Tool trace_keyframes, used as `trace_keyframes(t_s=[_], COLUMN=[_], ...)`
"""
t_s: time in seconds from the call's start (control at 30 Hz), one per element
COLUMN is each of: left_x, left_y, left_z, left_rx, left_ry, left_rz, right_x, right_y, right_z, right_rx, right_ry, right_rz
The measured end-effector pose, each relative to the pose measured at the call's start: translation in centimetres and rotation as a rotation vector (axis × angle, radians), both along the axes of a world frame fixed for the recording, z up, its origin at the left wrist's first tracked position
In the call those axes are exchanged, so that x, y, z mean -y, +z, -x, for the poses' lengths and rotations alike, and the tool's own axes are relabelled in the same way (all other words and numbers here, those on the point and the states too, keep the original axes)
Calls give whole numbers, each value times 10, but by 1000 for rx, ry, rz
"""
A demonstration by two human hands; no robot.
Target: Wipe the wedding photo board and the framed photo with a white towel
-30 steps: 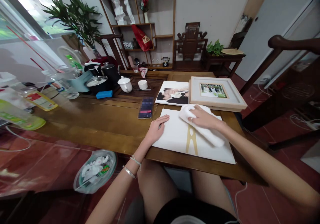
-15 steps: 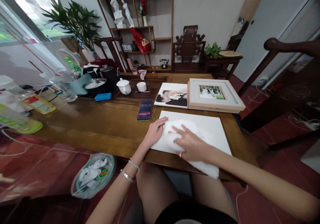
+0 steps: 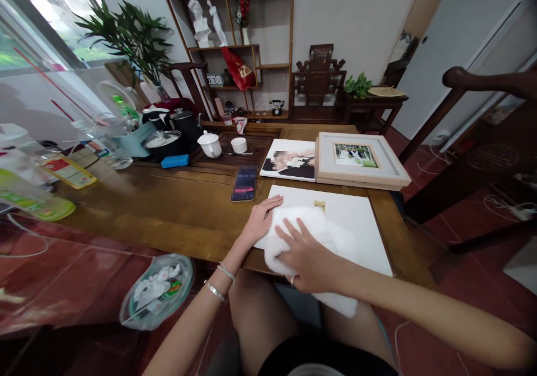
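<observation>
**Head view: our cloth has come back to the near edge of the white panel**

Head view shows our right hand (image 3: pixel 308 258) pressed flat, fingers spread, on a white cloth (image 3: pixel 302 236) that lies on the near left part of the white panel (image 3: pixel 361 225). The hand is not clenched; it bears down on the cloth with an open palm, and a tail of cloth hangs off the table edge below the wrist. A second ago the cloth was up at the far right of the panel beside the frames; half a second ago it had swept down to the left, and now it sits a little lower and nearer us. We judge that as one wiping stroke carried across the panel face, with the far right part already passed over. A small gold mark (image 3: pixel 319 205) shows on the panel just beyond the cloth.

Our left hand (image 3: pixel 262 219) rests open and flat on the panel's left edge, holding nothing, and has kept that place throughout, steadying the panel on the wooden table (image 3: pixel 168 208).

Beyond the panel lie an unframed photo print (image 3: pixel 289 160) and, touching its right side, a framed photo (image 3: pixel 361 158). A phone (image 3: pixel 244 183) lies just left of the panel.

As for containers: a white teapot (image 3: pixel 210 144) and a white cup (image 3: pixel 239 144) stand on the tea tray; we cannot tell what is in them. On the floor to our left, a bin (image 3: pixel 157 289) lined with clear plastic holds crumpled white tissue and a scrap of coloured packaging.
</observation>
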State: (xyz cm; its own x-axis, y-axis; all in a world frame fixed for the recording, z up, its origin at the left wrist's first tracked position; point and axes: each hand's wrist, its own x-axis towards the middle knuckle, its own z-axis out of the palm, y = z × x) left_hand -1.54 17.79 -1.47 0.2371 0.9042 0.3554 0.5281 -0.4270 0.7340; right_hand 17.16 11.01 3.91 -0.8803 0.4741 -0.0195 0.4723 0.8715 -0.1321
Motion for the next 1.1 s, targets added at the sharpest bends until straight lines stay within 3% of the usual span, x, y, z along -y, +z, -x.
trace_keyframes(t_s=[0.13, 0.33, 0.43, 0.6, 0.7, 0.93, 1.03, 1.1], left_x=[0, -1, -1, -1, -1, -2, -2, -2], left_y=[-1, -4, -3, -2, -4, -6, -6, -6], left_z=[1, 1, 1, 0, 0, -1, -1, -1], left_rx=[10, 25, 19, 4, -1, 11, 9, 8], left_ry=[-2, 4, 14, 6, 3, 28, 30, 26], left_rz=[4, 4, 16, 1, -10, -12, -15, -17], right_x=[7, -40, -37, 14, 20, -57, -76, -72], right_y=[-5, 3, 7, 3, 1, 9, 11, 10], right_z=[9, 18, 17, 2, -14, -39, -41, -40], right_rx=[-31, 79, 100, 40, 2, -8, 17, 14], right_ry=[-83, -309, -233, 37, 101, -174, -167, -126], right_rz=[-14, -53, -68, 1, 50, -66, -110, -109])
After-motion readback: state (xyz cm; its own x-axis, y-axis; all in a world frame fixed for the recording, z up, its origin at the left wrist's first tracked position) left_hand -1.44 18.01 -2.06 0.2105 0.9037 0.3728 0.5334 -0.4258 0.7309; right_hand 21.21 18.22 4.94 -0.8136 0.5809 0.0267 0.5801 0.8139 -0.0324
